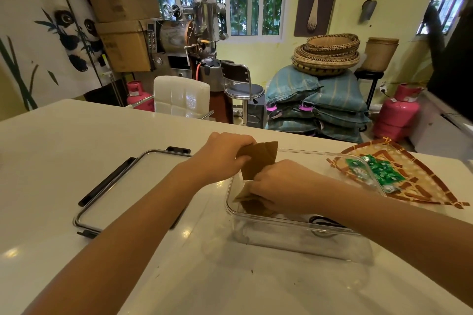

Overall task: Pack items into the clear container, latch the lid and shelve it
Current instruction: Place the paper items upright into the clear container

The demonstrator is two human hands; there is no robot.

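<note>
A clear rectangular container (294,238) stands open on the white table. My left hand (225,151) grips a bunch of brown paper packets (259,160) above the container's left end. Inside the container, my right hand (279,184) pinches more brown packets (249,202) near the left wall. The lid (128,181), clear with black latches, lies flat on the table to the left. A woven fan-shaped tray (419,186) at the right holds several small green sachets (384,171).
The white table (64,140) ends at its far edge just beyond the hands. Behind it stand a white chair (181,96), a stool, stacked sacks, baskets, pink gas cylinders and a coffee roaster.
</note>
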